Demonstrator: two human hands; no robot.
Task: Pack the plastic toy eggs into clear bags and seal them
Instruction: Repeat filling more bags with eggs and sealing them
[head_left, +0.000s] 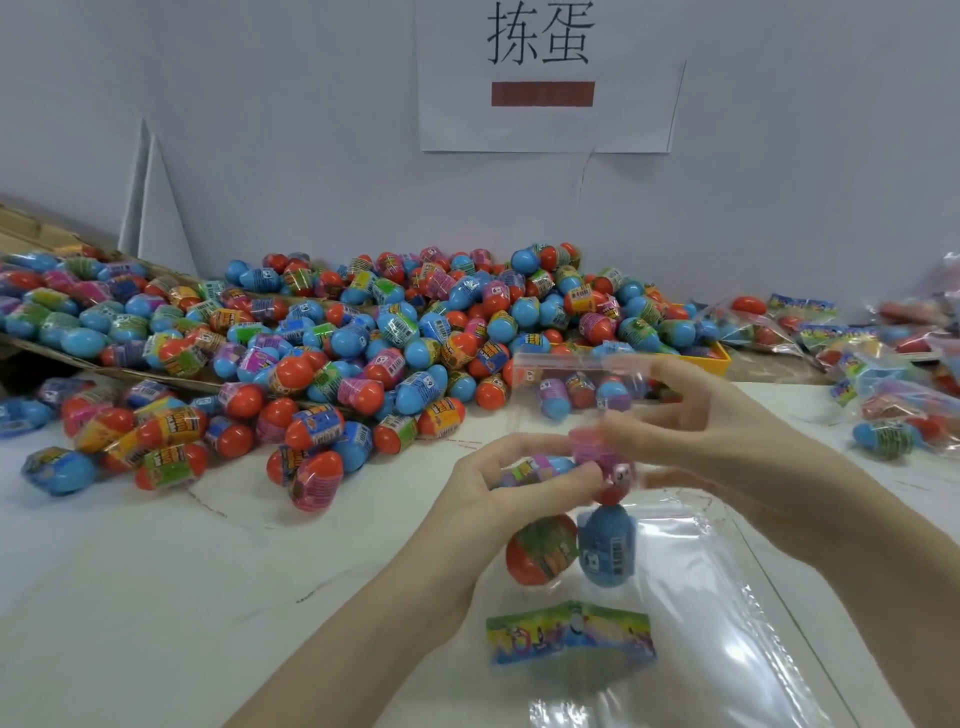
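A clear bag (727, 613) lies on the white table in front of me, its mouth lifted toward the egg heap. Inside it sit a red toy egg (543, 556), a blue toy egg (608, 551) and a colourful printed card (571, 631). My left hand (493, 488) grips a blue egg with a pink label (540, 467) and touches a blurred pink-labelled egg (608, 467) at the bag's mouth. My right hand (701, 426) holds the bag's upper edge (576, 364) open, index finger along the rim and thumb beside the pink-labelled egg.
A big heap of red and blue toy eggs (363, 332) spreads over the table's far half and a flattened cardboard sheet (31, 228) at left. Filled bags (883, 384) pile up at the right, near a yellow tray (711, 358). A paper sign (545, 78) hangs on the wall.
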